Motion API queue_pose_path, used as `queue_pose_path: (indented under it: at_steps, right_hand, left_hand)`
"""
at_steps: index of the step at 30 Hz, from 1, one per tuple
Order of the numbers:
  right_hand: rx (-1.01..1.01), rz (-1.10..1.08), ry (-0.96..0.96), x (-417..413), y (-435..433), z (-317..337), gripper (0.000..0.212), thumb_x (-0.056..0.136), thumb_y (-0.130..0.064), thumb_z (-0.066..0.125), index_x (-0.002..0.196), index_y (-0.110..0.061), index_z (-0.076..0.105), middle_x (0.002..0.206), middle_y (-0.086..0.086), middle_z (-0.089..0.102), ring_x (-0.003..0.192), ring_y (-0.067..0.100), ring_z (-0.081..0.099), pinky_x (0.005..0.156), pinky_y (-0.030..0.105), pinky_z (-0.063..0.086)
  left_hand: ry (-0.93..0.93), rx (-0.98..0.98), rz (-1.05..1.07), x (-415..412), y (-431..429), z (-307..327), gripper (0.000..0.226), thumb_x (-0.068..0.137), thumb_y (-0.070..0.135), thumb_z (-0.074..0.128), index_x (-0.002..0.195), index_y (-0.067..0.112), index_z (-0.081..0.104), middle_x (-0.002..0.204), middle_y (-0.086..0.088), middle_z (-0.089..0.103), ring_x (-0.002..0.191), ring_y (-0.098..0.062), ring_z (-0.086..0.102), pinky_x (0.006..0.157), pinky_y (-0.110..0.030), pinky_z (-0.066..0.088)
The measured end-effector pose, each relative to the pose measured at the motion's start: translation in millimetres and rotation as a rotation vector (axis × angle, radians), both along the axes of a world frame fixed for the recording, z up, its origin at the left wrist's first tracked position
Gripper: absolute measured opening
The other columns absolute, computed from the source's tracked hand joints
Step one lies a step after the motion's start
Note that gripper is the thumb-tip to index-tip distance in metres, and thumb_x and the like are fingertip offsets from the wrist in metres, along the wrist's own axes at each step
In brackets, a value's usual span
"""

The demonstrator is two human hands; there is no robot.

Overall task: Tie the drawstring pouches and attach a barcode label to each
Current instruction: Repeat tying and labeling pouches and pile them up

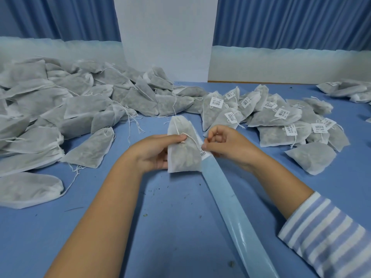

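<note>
My left hand [155, 151] grips a white drawstring pouch [183, 155] upright over the blue table, thumb pressing its cord against the fabric. My right hand [226, 144] pinches a white barcode label [204, 153] at the pouch's right edge, where it meets the end of a long pale-blue backing strip [226, 201]. The strip runs from the pouch down towards the bottom of the frame. The pouch's neck is gathered and its string loops across the front.
A big heap of unlabelled pouches [60, 117] covers the left of the blue table [170, 227]. Several labelled pouches [281, 119] lie at the right, more at the far right edge [347, 90]. Small crumbs dot the table near me.
</note>
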State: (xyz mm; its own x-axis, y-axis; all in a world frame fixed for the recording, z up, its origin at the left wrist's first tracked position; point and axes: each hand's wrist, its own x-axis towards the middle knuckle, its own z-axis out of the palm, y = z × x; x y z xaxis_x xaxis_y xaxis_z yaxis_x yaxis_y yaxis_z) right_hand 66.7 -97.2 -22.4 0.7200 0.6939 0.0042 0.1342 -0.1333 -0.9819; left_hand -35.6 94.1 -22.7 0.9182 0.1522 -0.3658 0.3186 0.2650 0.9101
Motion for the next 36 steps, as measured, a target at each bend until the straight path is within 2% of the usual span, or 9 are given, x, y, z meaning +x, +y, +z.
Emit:
queue_pose_path:
  at_steps: [3, 7, 10, 16, 23, 28, 30, 34, 36]
  right_hand:
    - [0.069, 0.029, -0.003, 1.7, 0.8, -1.2, 0.02, 0.086, 0.002, 0.068, 0.081, -0.016, 0.061, 0.076, 0.0, 0.066, 0.067, 0.008, 0.061, 0.065, 0.018, 0.051]
    - [0.108, 0.061, -0.049, 2.5, 0.1, -1.6, 0.017, 0.086, 0.005, 0.067, 0.086, -0.013, 0.069, 0.082, 0.001, 0.072, 0.076, 0.011, 0.067, 0.074, 0.022, 0.054]
    - [0.111, 0.064, -0.185, 0.9, -1.4, 0.2, 0.023, 0.082, 0.006, 0.07, 0.091, -0.016, 0.071, 0.084, -0.003, 0.072, 0.076, 0.008, 0.067, 0.076, 0.019, 0.053]
    - [0.093, -0.023, -0.495, -3.9, 0.3, -2.9, 0.029, 0.08, 0.005, 0.073, 0.098, -0.018, 0.073, 0.086, 0.003, 0.067, 0.075, 0.007, 0.062, 0.077, 0.018, 0.051]
    - [0.109, -0.078, -0.727, -5.4, 1.5, -5.8, 0.027, 0.077, -0.005, 0.08, 0.097, -0.021, 0.073, 0.089, -0.002, 0.067, 0.075, 0.009, 0.065, 0.076, 0.02, 0.054]
    - [0.118, -0.099, -0.8, -3.9, 1.3, -9.9, 0.026, 0.079, 0.0, 0.077, 0.103, -0.01, 0.075, 0.09, 0.003, 0.07, 0.079, 0.011, 0.067, 0.078, 0.017, 0.054]
    - [0.118, -0.102, -0.796, -4.5, 0.9, -10.3, 0.027, 0.079, 0.0, 0.076, 0.104, -0.011, 0.075, 0.089, 0.001, 0.07, 0.08, 0.011, 0.067, 0.079, 0.018, 0.054]
    - [0.141, -0.098, -0.823, -5.1, 0.4, -8.4, 0.025, 0.081, -0.002, 0.076, 0.103, -0.015, 0.076, 0.09, -0.001, 0.071, 0.081, 0.01, 0.067, 0.078, 0.02, 0.055]
    - [0.143, -0.099, -0.838, -4.9, 0.2, -7.7, 0.024, 0.081, -0.003, 0.076, 0.101, -0.016, 0.076, 0.09, -0.002, 0.071, 0.08, 0.009, 0.067, 0.077, 0.019, 0.055]
  left_hand:
    - [-0.05, -0.143, -0.029, 2.9, -3.3, -2.4, 0.041, 0.071, 0.023, 0.075, 0.108, 0.005, 0.071, 0.11, -0.012, 0.074, 0.093, -0.022, 0.074, 0.075, -0.035, 0.061]
    - [-0.1, -0.239, -0.002, 6.4, -2.5, -5.3, 0.026, 0.073, 0.016, 0.071, 0.095, 0.002, 0.077, 0.105, -0.013, 0.075, 0.091, -0.021, 0.074, 0.07, -0.034, 0.061]
    - [-0.101, -0.284, 0.04, 7.5, 0.1, -6.5, 0.021, 0.071, 0.018, 0.07, 0.086, 0.006, 0.079, 0.093, -0.009, 0.077, 0.08, -0.017, 0.075, 0.061, -0.031, 0.06]
    - [-0.098, -0.333, 0.019, 6.2, 3.5, -10.4, 0.02, 0.077, 0.017, 0.065, 0.082, 0.007, 0.081, 0.1, -0.011, 0.076, 0.089, -0.025, 0.075, 0.075, -0.048, 0.061]
    - [-0.064, -0.421, 0.026, 4.3, 5.4, -8.3, 0.047, 0.083, 0.011, 0.057, 0.128, -0.001, 0.057, 0.126, -0.023, 0.065, 0.111, -0.036, 0.067, 0.089, -0.063, 0.051]
    - [-0.106, -0.401, 0.053, 4.7, 4.4, -9.2, 0.032, 0.078, 0.011, 0.061, 0.107, 0.0, 0.069, 0.107, -0.018, 0.074, 0.089, -0.032, 0.074, 0.071, -0.053, 0.061]
    - [-0.118, -0.396, 0.061, 5.0, 4.4, -9.3, 0.028, 0.078, 0.011, 0.06, 0.1, 0.0, 0.074, 0.106, -0.017, 0.074, 0.089, -0.031, 0.074, 0.072, -0.051, 0.061]
    - [-0.131, -0.406, 0.039, 4.9, 4.8, -9.6, 0.034, 0.081, 0.011, 0.058, 0.111, -0.003, 0.069, 0.115, -0.021, 0.07, 0.098, -0.035, 0.072, 0.077, -0.058, 0.058]
    - [-0.144, -0.415, 0.024, 4.8, 4.9, -9.6, 0.03, 0.081, 0.009, 0.058, 0.102, -0.004, 0.074, 0.113, -0.022, 0.071, 0.095, -0.036, 0.072, 0.073, -0.058, 0.059]
